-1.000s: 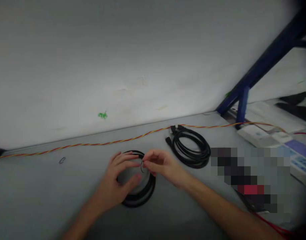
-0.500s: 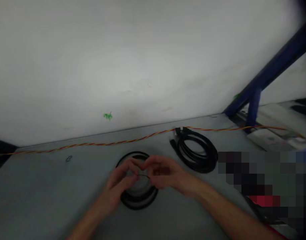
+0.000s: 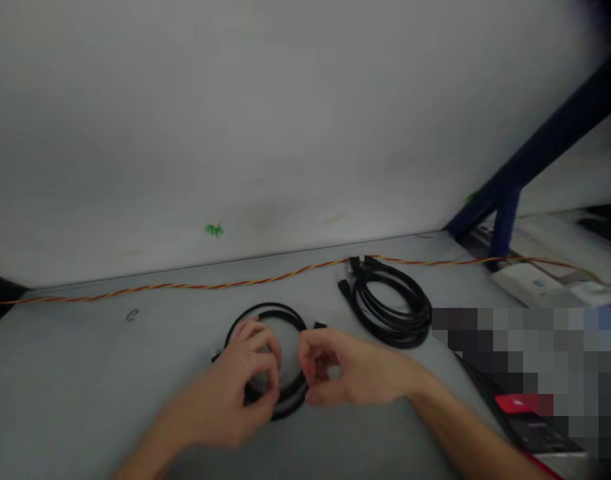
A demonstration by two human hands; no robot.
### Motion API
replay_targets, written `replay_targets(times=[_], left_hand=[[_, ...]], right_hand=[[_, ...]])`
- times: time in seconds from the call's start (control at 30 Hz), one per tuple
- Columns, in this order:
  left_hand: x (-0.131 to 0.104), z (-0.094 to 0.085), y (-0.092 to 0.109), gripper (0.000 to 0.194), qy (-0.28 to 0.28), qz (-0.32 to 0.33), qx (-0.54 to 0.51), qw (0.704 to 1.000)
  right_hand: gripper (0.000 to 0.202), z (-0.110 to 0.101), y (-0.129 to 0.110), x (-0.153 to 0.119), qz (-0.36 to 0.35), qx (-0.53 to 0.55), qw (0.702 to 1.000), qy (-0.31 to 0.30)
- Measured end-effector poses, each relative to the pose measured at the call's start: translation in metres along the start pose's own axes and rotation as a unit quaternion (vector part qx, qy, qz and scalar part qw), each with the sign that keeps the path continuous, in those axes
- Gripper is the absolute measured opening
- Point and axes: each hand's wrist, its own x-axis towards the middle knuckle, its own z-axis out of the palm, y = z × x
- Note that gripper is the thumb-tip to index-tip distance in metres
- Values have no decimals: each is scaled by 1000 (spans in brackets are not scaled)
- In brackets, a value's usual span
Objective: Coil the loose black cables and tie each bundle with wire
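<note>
A coil of black cable (image 3: pixel 268 307) lies on the grey table, with a dark plug (image 3: pixel 320 325) at its right side and another dark end at its left. My left hand (image 3: pixel 240 383) is over the coil's left part, fingers curled and thumb close to the index finger. Across from it, my right hand (image 3: pixel 335 370) is at the coil's right rim, with thumb and fingers bent towards each other. Whatever is between the fingertips of either hand is too small or hidden to make out. Part of the coil is covered by my hands.
A second black cable coil (image 3: pixel 395 303) with plugs lies to the right. A twisted red and yellow wire (image 3: pixel 210 287) runs along the white wall (image 3: pixel 285 133). One small wire loop (image 3: pixel 132 315) lies at left. At right stands a blue metal brace (image 3: pixel 505 223); beyond it is a pixelated area.
My fingertips held a thin dark strand stretched between them before; that strand no longer shows. Both hands have come down slightly, the left turning over the coil, uncovering the plug at the right.
</note>
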Motion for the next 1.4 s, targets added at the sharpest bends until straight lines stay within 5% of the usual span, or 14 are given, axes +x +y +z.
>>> replay_targets(times=[0.2,0.33,0.5,0.6,0.73,0.83,1.07,1.4], left_hand=[[-1,4,7,19,-59,-29,66,996],[-1,-1,-1,12,-33,-26,44,998],[-11,-39,-55,23,140,-33,48,988],[-27,-67,-101,30,277,-95,95,951],[-52,-92,-148,37,308,-172,219,910],[-67,-103,-164,32,285,-210,259,898],[-81,-115,-167,30,216,-312,309,872],[-52,-88,-131,44,150,-244,104,953]], right_hand=[[24,-1,8,-2,28,-120,992,-32],[27,-4,9,1,14,-85,995,-42],[28,-12,12,9,-52,-26,993,98],[25,-17,14,13,-78,-35,979,185],[23,-23,14,15,-83,-100,952,277],[22,-25,15,16,-86,-150,932,320],[22,-31,26,18,-66,-247,900,352],[19,-34,20,13,-26,-304,895,324]])
